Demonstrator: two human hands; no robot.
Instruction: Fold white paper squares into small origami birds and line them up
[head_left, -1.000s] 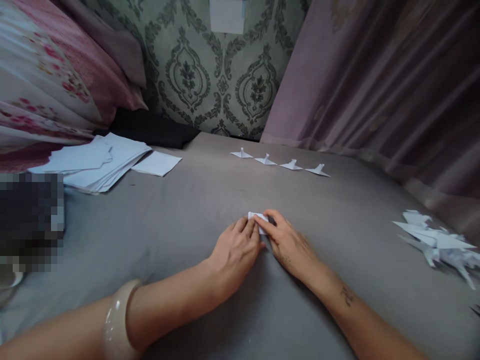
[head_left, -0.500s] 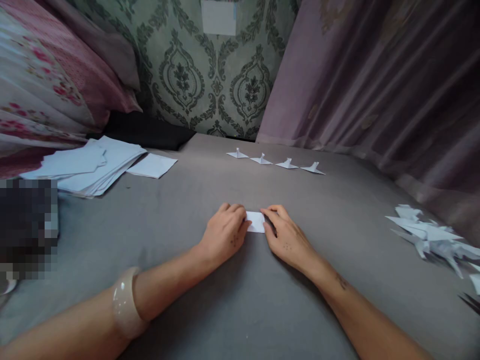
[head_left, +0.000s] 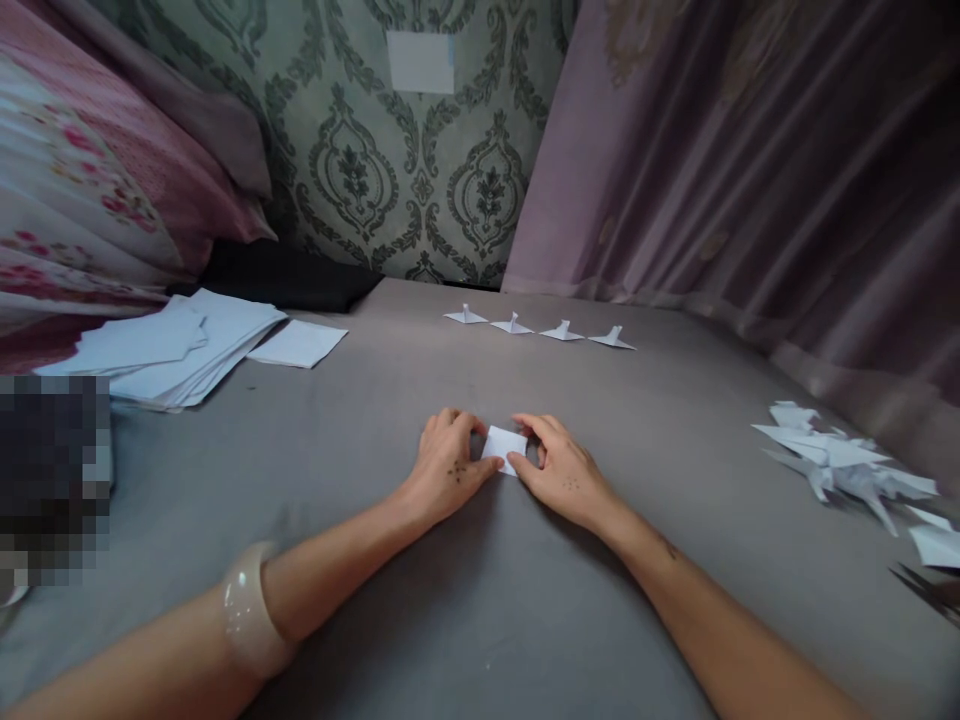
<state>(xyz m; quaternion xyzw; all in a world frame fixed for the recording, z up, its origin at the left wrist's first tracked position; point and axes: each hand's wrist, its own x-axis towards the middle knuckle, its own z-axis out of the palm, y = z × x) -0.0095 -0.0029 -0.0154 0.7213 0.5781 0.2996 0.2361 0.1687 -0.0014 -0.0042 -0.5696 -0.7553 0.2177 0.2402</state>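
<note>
A small folded piece of white paper point(head_left: 505, 444) lies on the grey cloth surface between my two hands, slightly turned. My left hand point(head_left: 447, 464) grips it from the left, thumb on the lower edge and fingers curled at the side. On the other side my right hand point(head_left: 562, 470) has its thumb on the lower right corner, with the index finger bent near the upper right corner. Both sets of fingertips are partly hidden. A pale bangle point(head_left: 251, 612) circles my left forearm.
Several folded paper figures point(head_left: 564, 331) stand in a row at the back. More paper figures point(head_left: 844, 455) are heaped at the right, near a dark pointed object point(head_left: 926, 592). Sheets of paper point(head_left: 202, 345) are stacked at the left, beside a smaller paper square point(head_left: 300, 343).
The paper has turned a little, and more of it shows. Both thumbs have come closer together along its lower edge. The whole view has shifted slightly.
</note>
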